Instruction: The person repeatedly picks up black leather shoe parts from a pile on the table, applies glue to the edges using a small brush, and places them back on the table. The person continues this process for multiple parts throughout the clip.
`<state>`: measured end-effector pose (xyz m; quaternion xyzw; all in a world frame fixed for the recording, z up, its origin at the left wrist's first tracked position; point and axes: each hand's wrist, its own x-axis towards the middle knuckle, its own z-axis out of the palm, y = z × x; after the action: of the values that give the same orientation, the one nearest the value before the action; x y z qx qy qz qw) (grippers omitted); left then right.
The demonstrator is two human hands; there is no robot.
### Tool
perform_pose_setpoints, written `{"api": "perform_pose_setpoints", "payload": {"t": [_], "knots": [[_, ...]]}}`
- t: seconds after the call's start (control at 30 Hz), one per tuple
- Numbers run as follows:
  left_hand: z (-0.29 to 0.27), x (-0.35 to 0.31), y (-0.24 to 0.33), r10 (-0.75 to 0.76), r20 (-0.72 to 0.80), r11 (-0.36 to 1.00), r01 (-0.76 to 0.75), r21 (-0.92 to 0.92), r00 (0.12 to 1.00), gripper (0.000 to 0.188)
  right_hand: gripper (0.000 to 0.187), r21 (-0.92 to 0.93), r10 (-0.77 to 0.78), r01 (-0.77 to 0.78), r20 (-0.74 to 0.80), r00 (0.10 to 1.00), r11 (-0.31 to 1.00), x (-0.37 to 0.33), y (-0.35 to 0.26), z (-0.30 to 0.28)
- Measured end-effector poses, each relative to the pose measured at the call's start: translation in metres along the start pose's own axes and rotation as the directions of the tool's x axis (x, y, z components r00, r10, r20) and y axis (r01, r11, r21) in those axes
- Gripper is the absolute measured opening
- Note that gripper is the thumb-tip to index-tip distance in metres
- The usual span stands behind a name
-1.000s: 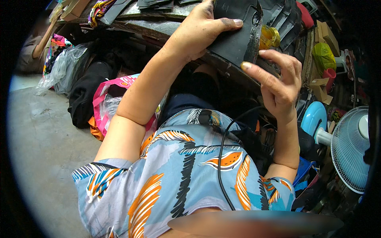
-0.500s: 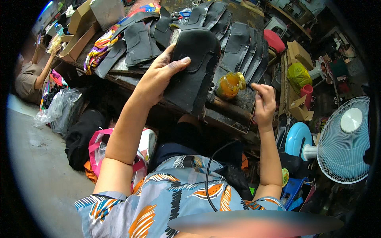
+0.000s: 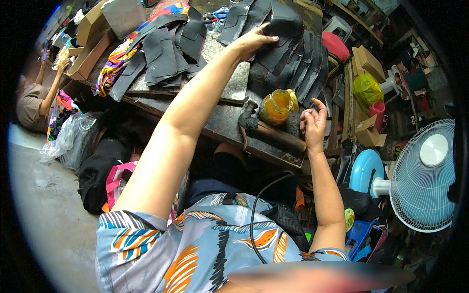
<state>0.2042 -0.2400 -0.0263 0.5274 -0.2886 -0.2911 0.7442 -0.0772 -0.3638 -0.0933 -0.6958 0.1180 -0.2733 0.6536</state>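
My left hand (image 3: 255,42) reaches far across the bench, its thumb on top of a black leather piece (image 3: 286,20) with a rounded flap. That piece is over the far end of a fanned row of similar black leather pieces (image 3: 299,63). My right hand (image 3: 313,126) hovers by the bench's near edge, holding nothing; its index finger points up with an orange smear on the tip, the others loosely bent. Just left of it stands an open glass jar of yellow-orange paste (image 3: 275,108). A hammer (image 3: 248,117) lies before the jar.
More black leather pieces (image 3: 163,54) are piled at the bench's left, beside colourful cloth (image 3: 113,71) and a cardboard box (image 3: 93,53). Blue-handled scissors (image 3: 218,16) lie at the back. A fan (image 3: 424,168) stands at right. Another person (image 3: 35,103) works at far left.
My left hand has carried the leather piece from in front of me away to the far row, uncovering the hammer. My right hand has shifted slightly left, its index finger lifting.
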Motion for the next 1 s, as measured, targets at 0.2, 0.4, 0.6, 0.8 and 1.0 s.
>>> {"api": "perform_pose_setpoints", "payload": {"t": [0.2, 0.4, 0.6, 0.8, 1.0], "knots": [[-0.005, 0.019, -0.031, -0.200, -0.039, 0.973, 0.203, 0.112, 0.979, 0.064, 0.041, -0.013, 0.018, -0.017, 0.009, 1.000, 1.000, -0.001, -0.001, 0.000], [-0.007, 0.031, -0.033, -0.195, -0.024, 0.968, 0.196, 0.156, 0.981, 0.062, 0.042, -0.027, -0.002, 0.002, 0.003, 1.000, 1.000, 0.000, 0.003, -0.001], [0.006, 0.017, -0.040, 0.192, -0.246, 0.585, 0.090, 0.806, 0.950, 0.073, 0.041, -0.039, -0.025, 0.025, 0.012, 1.000, 0.999, 0.001, 0.003, -0.003], [0.005, -0.015, -0.028, 0.307, -0.085, 0.226, 0.014, 0.974, 0.948, 0.066, 0.042, -0.029, -0.027, 0.027, 0.000, 1.000, 0.999, 0.001, 0.002, -0.003], [-0.018, -0.026, -0.041, 0.249, -0.185, -0.125, 0.221, 0.967, 0.951, 0.083, 0.042, -0.036, -0.040, 0.041, 0.008, 0.999, 0.999, 0.001, 0.003, -0.005]]}}
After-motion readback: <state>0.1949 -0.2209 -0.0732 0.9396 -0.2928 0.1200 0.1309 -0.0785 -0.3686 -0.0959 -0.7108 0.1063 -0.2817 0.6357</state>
